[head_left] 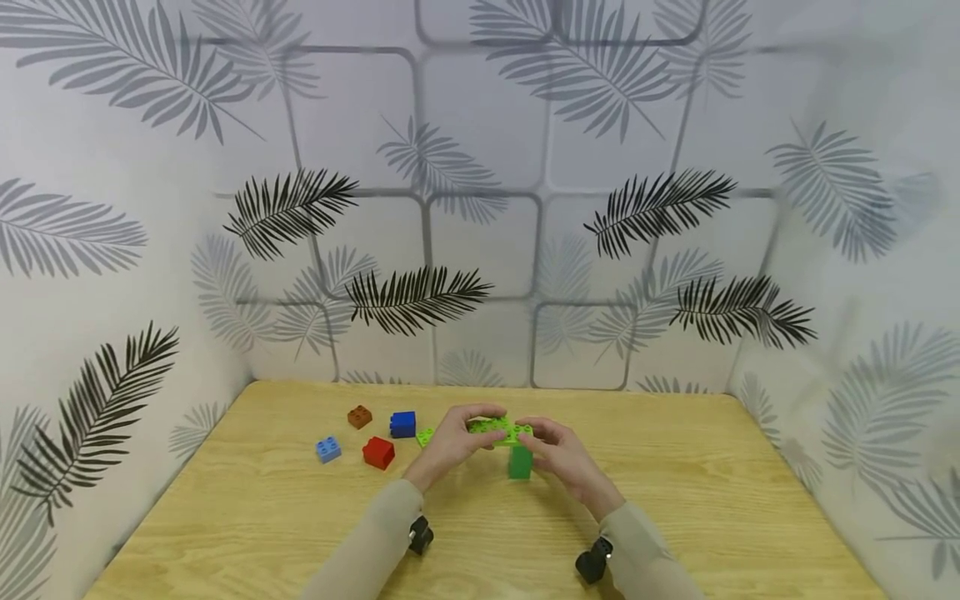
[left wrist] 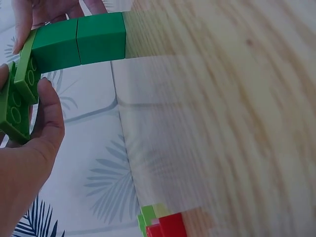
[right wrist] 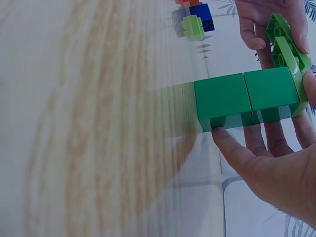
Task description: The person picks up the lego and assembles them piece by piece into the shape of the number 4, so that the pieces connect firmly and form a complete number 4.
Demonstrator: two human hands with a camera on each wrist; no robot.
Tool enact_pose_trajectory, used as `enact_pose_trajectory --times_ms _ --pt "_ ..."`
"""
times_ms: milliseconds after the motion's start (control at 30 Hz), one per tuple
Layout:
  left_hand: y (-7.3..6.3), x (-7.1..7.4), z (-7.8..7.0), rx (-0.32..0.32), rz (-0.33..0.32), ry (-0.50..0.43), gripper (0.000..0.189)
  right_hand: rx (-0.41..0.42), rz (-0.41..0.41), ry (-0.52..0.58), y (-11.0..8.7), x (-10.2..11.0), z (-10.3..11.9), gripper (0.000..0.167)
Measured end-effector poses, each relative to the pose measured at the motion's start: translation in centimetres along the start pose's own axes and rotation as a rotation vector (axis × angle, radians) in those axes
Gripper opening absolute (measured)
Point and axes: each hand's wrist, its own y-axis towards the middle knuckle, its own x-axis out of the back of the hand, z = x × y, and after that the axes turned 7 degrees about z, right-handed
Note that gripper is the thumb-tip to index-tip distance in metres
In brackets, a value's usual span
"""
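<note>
Two dark green bricks (right wrist: 247,98), one on top of the other, stand upright on the table. A light green plate (right wrist: 289,57) lies across the top of this stack and juts out to the left. Over its left end a second light green plate (left wrist: 14,106) overlaps it, held between the thumb and fingers of my left hand (head_left: 453,437). My right hand (head_left: 566,458) grips the stack from the right. Its thumb is on the plate at the top, and its fingers reach along the bricks' far side.
Left of my hands, on the wooden table (head_left: 660,483), sit a red brick (head_left: 378,452), a dark blue brick (head_left: 402,424), a light blue brick (head_left: 327,449) and a brown brick (head_left: 359,417). A light green brick (head_left: 425,437) shows beside my left hand. A patterned wall rises behind.
</note>
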Motion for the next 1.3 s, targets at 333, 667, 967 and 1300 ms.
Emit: enact_pose_trajectory --times_ms 333,667,967,1300 --pt "0.3 -0.1 0.1 -0.001 0.018 0.033 0.033 -0.007 0.011 0.008 0.0 0.1 0.4 0.047" --pt "0.2 -0.9 0.1 -0.023 -0.043 -0.013 0.032 -0.003 0.005 0.005 -0.1 0.0 0.2 0.045" --pt "0.4 -0.9 0.5 0.0 -0.06 -0.069 0.035 -0.005 -0.002 0.034 -0.2 -0.1 0.3 0.044" --pt "0.5 -1.1 0.8 0.019 -0.062 -0.137 0.03 -0.005 -0.009 0.036 -0.2 -0.2 0.0 0.044"
